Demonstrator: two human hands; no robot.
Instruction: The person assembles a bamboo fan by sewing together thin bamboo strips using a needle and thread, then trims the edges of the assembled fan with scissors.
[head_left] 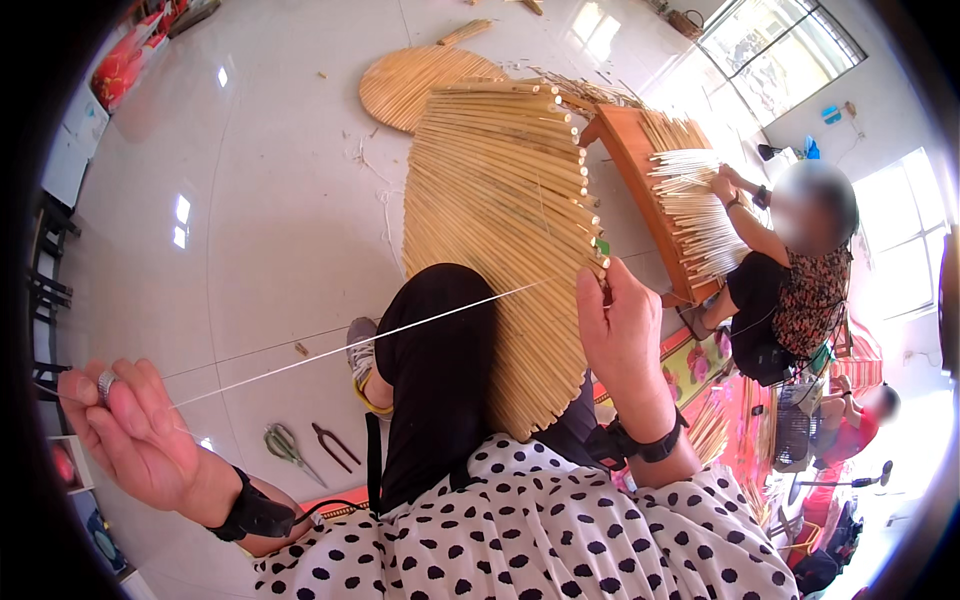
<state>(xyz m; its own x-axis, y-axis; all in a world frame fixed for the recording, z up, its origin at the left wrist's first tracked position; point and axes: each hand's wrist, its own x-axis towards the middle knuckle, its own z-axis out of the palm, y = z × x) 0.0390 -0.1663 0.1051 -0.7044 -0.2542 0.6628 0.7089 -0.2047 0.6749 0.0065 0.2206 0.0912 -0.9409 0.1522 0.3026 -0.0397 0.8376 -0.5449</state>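
Across my lap lies a mat of tan reed stalks (490, 190), set side by side, with their cut ends showing along the right edge. My right hand (620, 315) pinches the mat at that edge, thumb on top, next to a small green bit (602, 247). Far out to the left, my left hand (135, 435) has its fingers curled round a thin white string (370, 340), with a ring on one finger. Drawn taut, the string crosses over my knee and meets the mat's face near its middle right.
Scissors (288, 450) and dark pliers (335, 446) lie on the tiled floor (270, 250) at lower left. A round woven mat (395, 90) lies beyond. At right, a person (800, 270) works on pale sticks (695, 205) at a wooden bench (640, 180); another person (850, 425) sits behind.
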